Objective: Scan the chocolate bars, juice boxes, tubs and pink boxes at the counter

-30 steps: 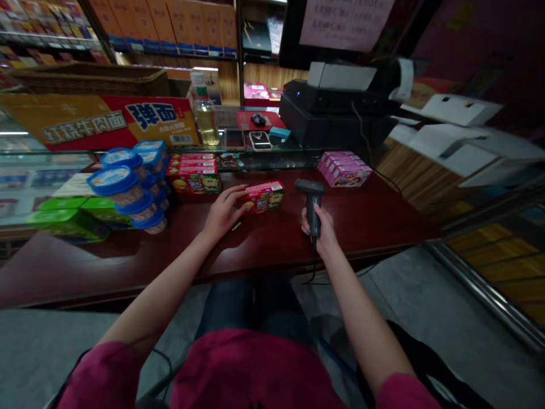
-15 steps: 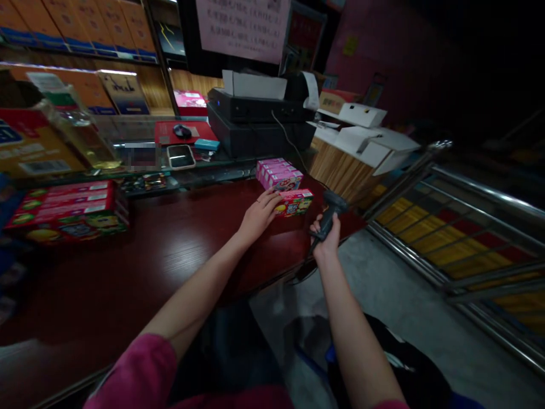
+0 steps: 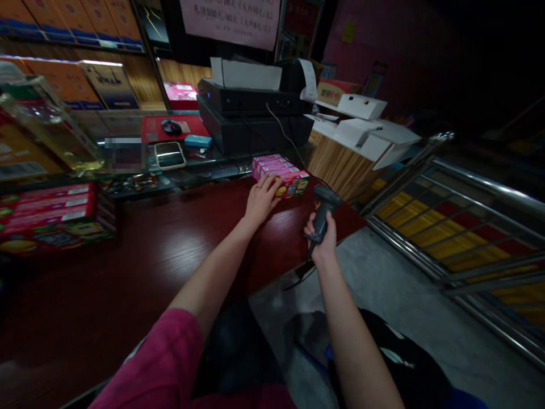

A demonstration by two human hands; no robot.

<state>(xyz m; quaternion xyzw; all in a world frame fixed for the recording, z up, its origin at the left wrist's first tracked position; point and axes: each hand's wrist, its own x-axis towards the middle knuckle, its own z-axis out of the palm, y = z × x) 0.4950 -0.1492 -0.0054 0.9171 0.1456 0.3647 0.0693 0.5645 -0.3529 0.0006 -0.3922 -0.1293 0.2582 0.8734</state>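
Note:
My left hand [image 3: 260, 199] lies on the left end of a small red box [image 3: 293, 184] with a colourful printed front, its fingers spread over the top and front edge. Directly behind, touching it, is a row of pink boxes [image 3: 272, 165]. My right hand [image 3: 322, 233] is wrapped round the handle of a dark barcode scanner [image 3: 326, 199], held over the right end of the brown tabletop [image 3: 204, 227]. The scanner's head is up, and a cable hangs from its grip. Part of the red box is hidden under my left fingers.
Larger red boxes [image 3: 55, 213] stand on the left. Along the back are a bottle of yellow liquid [image 3: 63, 136], a phone [image 3: 169, 155], a mouse [image 3: 171, 126] and a black printer-like machine [image 3: 255, 108]. A metal railing [image 3: 468, 227] runs along the right.
My left hand has pushed the red box back against the pink boxes. My right hand still holds the scanner, slightly left of before. The view has shifted a little to the right.

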